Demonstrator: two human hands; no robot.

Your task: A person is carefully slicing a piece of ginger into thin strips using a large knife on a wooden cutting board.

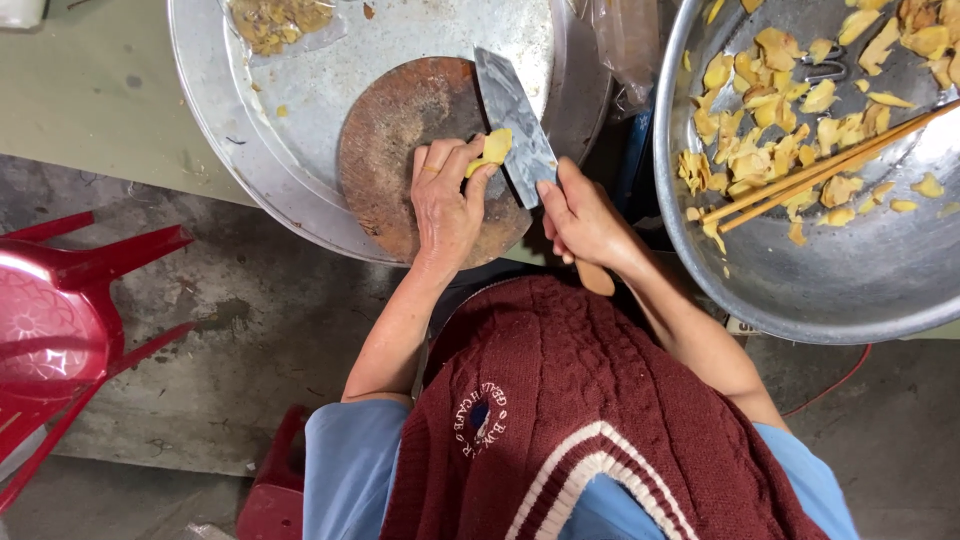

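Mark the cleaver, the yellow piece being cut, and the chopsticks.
cleaver (pixel 512 110): head view, flat of the blade.
yellow piece (pixel 495 146): head view, its exposed top.
chopsticks (pixel 820 167): head view, mid-length of the pair.

Probably informal food-prep spot: metal basins (pixel 800 290), chopping block (pixel 390 130), concrete floor (pixel 230 330).

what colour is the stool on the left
Red, a plastic stool with a patterned seat, best seen in the head view.
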